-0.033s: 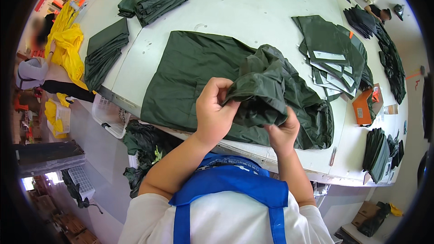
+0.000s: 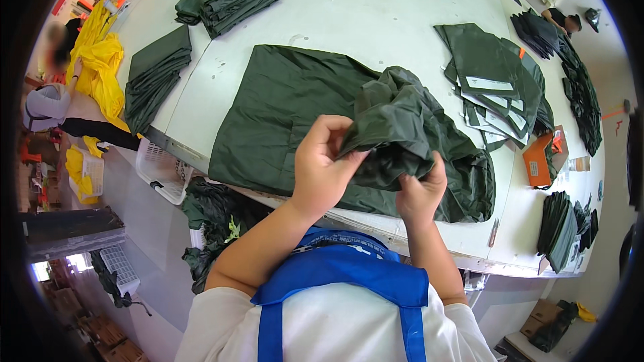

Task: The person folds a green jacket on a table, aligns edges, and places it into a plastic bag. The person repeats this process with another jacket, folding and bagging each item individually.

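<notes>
A dark green raincoat (image 2: 268, 104) of thin, shiny fabric lies spread on the white table (image 2: 335, 10) in front of me. Its left part is fairly flat, with a seamed patch like a pocket, while the right part is crumpled. My left hand (image 2: 322, 164) pinches the edge of a bunched, hood-like part between thumb and fingers. On the other side of that bunch, my right hand (image 2: 420, 191) grips the same edge, thumb pressed against the cloth. Between the hands the raised fabric forms a dark opening; its inside is hard to make out.
Folded green stacks (image 2: 228, 0) lie at the far left. Flat green packets with white labels (image 2: 490, 84) overlap at the right, near an orange box (image 2: 539, 161). A white basket (image 2: 161, 171) stands below the left table edge. Another person (image 2: 50, 107) handles yellow cloth (image 2: 100, 67).
My left hand has shifted slightly right along with the bunched edge. My right hand has turned a little, and the opening between the hands has changed shape.
</notes>
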Demonstrator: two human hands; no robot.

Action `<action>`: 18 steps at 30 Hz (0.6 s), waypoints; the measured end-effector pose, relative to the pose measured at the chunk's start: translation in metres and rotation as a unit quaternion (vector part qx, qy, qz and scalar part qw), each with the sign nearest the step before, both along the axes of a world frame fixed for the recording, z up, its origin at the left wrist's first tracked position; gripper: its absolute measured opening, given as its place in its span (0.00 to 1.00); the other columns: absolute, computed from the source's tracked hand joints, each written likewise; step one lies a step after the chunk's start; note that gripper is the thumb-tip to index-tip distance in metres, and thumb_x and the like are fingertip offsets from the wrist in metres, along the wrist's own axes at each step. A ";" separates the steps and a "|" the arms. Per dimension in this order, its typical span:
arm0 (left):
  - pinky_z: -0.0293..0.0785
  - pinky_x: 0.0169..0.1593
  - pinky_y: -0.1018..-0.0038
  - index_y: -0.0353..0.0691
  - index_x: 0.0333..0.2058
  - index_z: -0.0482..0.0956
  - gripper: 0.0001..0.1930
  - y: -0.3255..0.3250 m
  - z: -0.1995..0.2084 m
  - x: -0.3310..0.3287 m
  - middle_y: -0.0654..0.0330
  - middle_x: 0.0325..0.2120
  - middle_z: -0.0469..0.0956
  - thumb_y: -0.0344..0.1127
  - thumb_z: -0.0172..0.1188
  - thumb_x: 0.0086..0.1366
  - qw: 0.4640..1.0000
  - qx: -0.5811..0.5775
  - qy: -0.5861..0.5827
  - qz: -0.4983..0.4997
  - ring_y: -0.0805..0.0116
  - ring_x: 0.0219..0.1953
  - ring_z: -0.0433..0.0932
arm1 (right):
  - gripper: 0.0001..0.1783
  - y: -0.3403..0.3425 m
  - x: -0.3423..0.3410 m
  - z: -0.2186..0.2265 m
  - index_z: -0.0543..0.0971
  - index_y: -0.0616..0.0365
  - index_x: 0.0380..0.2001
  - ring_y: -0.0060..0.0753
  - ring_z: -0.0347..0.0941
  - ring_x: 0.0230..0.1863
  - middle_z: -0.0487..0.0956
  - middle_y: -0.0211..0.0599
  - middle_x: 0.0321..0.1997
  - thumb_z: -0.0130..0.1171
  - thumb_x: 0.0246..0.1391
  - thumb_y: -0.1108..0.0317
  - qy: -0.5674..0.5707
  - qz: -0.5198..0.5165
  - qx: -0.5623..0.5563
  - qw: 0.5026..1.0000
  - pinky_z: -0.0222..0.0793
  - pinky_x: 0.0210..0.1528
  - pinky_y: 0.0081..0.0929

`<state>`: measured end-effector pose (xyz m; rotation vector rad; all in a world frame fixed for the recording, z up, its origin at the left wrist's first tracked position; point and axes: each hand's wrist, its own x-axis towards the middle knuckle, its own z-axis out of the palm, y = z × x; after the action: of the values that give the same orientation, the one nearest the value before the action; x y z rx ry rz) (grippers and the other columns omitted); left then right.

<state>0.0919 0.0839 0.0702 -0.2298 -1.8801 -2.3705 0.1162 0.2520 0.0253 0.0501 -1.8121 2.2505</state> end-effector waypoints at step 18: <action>0.74 0.48 0.73 0.31 0.46 0.72 0.18 -0.017 0.030 0.003 0.59 0.48 0.66 0.16 0.56 0.55 0.959 0.214 -0.103 -0.158 0.71 0.46 0.71 | 0.17 -0.008 -0.013 0.058 0.70 0.58 0.51 0.38 0.76 0.49 0.77 0.40 0.49 0.48 0.58 0.77 -0.195 0.085 -0.480 0.851 0.75 0.49 0.35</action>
<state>0.0948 0.0670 0.1001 -0.2673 -1.4306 -3.0523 0.1029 0.2438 0.0832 -0.4738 -0.5995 3.1958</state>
